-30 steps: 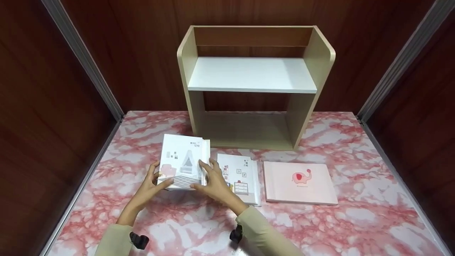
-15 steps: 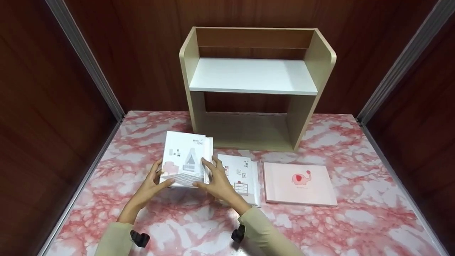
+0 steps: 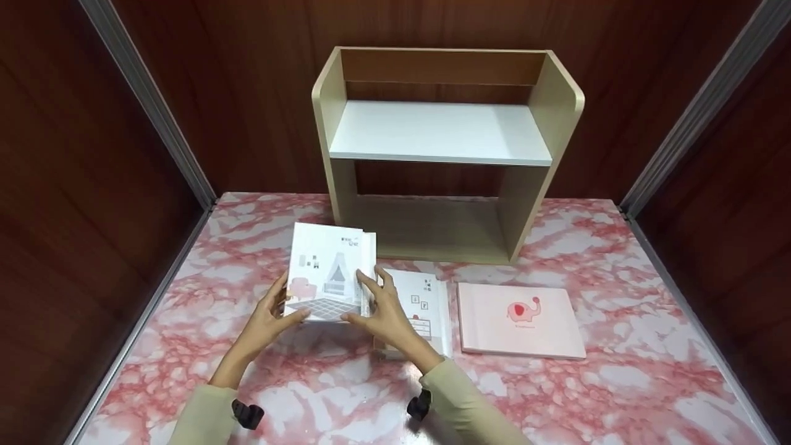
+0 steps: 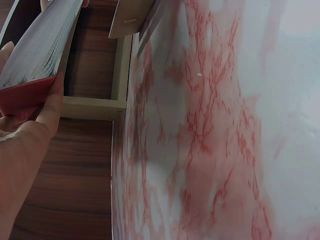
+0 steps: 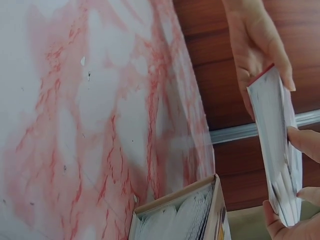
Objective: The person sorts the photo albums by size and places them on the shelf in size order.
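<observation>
A white photo album (image 3: 324, 266) with a tent and armchair drawn on its cover is held up above the table, tilted toward the head camera. My left hand (image 3: 267, 318) grips its lower left edge, thumb on the cover. On the lower right side my right hand (image 3: 388, 315) grips it, thumb and fingers at the edge. The left wrist view shows its page edges (image 4: 42, 45) and a red cover edge. Under my right hand, partly hidden, lies a second white photo album (image 3: 424, 285). To its right lies a pink album (image 3: 522, 330) with an elephant.
A two-tier wooden shelf (image 3: 442, 133) with a white upper board stands behind the albums, against dark wood panels (image 3: 247, 93). The table (image 3: 618, 296) has a red and white marbled top. Metal rails (image 3: 148, 105) run along the side walls.
Both hands have carried the held album slightly up and to the right, toward the shelf. The second album and the pink album have stayed in place.
</observation>
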`<state>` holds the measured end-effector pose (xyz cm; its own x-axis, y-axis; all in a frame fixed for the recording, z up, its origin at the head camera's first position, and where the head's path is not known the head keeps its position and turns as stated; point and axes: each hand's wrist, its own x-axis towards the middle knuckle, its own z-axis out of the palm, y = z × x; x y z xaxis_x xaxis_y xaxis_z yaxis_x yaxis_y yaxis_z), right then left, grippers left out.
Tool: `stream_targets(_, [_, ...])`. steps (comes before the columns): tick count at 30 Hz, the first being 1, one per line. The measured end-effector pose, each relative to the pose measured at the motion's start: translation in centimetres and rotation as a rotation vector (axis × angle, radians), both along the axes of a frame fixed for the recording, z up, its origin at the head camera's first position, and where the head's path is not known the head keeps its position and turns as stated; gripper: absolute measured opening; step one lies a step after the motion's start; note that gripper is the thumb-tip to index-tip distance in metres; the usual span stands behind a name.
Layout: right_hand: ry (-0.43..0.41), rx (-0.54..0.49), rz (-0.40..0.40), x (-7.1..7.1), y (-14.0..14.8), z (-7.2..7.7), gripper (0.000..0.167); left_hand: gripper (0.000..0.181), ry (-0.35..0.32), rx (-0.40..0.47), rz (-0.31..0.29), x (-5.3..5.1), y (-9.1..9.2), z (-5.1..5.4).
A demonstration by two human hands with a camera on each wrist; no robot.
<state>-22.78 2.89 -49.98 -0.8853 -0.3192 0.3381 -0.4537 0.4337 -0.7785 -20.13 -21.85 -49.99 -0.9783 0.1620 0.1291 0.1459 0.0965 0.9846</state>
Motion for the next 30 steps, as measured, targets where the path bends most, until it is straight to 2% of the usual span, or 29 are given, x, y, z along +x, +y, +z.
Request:
stream_targets(5, [-0.015, -0.027, 0.009, -0.1, 0.3, 0.1, 0.082, 0.082, 0.066, 0.018, 0.004, -0.2, 0.4, -0.1])
stream_targets(12, [-0.028, -0.052, 0.013, -0.2, 0.6, 0.4, 0.081, 0.082, 0.117, 0.035, 0.033, -0.2, 0.9, -0.1])
stream_targets(18, [-0.028, -0.053, 0.012, -0.3, 0.9, 0.9, 0.082, 0.082, 0.164, 0.041, 0.030, -0.3, 1.3, 0.3])
stream_targets(25, [-0.028, -0.059, 0.001, -0.3, 1.3, 1.3, 0.081, 0.087, 0.125, 0.058, -0.019, -0.2, 1.3, 1.1])
stream_targets(30, [-0.029, -0.057, 0.006, -0.2, 1.5, 1.4, 0.081, 0.090, 0.119, 0.024, -0.015, -0.4, 1.1, 0.9])
